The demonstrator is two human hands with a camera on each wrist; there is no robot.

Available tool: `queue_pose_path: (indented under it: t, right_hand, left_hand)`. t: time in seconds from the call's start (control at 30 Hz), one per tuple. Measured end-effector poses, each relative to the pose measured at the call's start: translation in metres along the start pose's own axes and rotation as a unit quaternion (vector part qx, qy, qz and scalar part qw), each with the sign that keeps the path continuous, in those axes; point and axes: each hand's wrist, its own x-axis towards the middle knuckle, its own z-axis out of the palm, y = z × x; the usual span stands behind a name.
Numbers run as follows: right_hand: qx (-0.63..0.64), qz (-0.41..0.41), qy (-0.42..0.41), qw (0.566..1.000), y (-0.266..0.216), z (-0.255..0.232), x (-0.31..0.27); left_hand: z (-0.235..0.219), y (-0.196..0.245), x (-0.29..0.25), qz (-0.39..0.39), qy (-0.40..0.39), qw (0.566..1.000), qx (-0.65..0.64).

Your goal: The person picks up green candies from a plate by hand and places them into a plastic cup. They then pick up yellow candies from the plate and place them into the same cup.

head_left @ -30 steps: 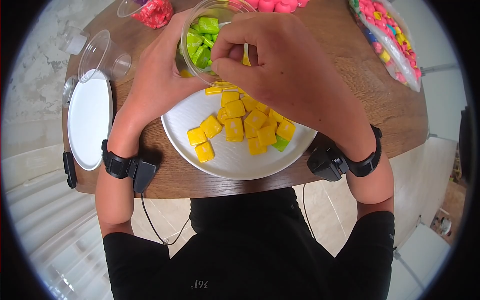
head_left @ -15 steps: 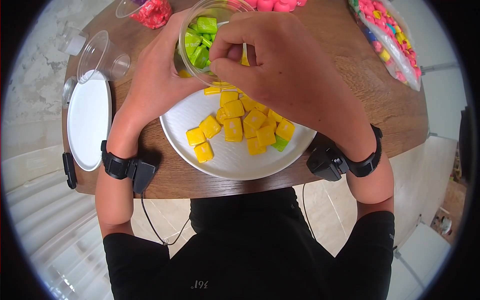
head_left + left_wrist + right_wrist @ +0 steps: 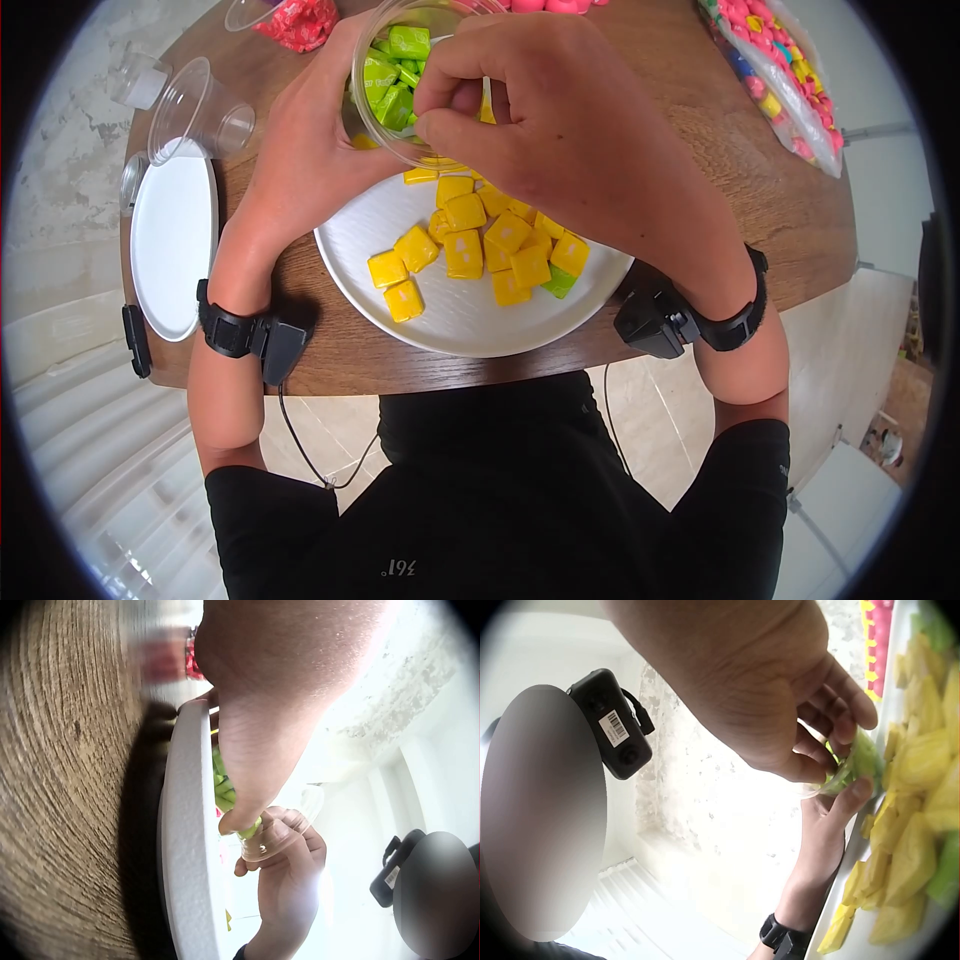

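Observation:
My left hand [image 3: 318, 140] grips a clear plastic cup [image 3: 362, 98] that holds green wrapped pieces [image 3: 392, 103]; its thumb [image 3: 238, 822] lies along the side in the left wrist view. My right hand [image 3: 545, 110] is at the cup's mouth with thumb and fingers bent over the green pieces. In the right wrist view a green piece [image 3: 840, 748] shows by the right hand's [image 3: 780, 712] fingertips; whether they pinch it I cannot tell. Below the cup, a round white plate [image 3: 370, 325] carries many yellow wrapped pieces [image 3: 463, 254] and one green piece [image 3: 560, 282] near its right side.
On the left lie an oval white plate [image 3: 174, 250], an empty clear cup [image 3: 190, 112] on its side and a small clear bottle [image 3: 146, 88]. Red packets [image 3: 300, 25] are at the back left, pink pieces [image 3: 545, 5] at the back, and a bag of colourful pieces [image 3: 785, 80] at the back right.
Both hands and the cup have shifted slightly left and up in the head view, while the whole scene has also drifted a little left. The grip on the cup looks the same.

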Motion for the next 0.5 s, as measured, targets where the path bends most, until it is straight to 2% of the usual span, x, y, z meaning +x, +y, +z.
queue_pose_path:
  t: [0.1,0.27,0.33,0.5]
  right_hand:
    - [-0.002,0.001,-0.001,1.0,-0.001,0.0,0.0]
    - [0.017,0.002,-0.011,1.0,0.0,-0.01,0.002]
    - [0.157,0.012,-0.067,0.985,0.0,-0.028,0.002]
    - [0.15,0.009,-0.064,0.987,-0.001,-0.028,0.004]
  left_hand:
    - [0.0,-0.003,-0.002,-0.02,-0.009,0.999,-0.045]
    - [-0.003,-0.001,-0.001,-0.03,-0.025,0.999,-0.032]
    - [-0.003,0.0,-0.001,-0.03,-0.026,0.999,-0.03]
    - [-0.001,-0.001,0.0,-0.019,-0.011,1.0,-0.006]
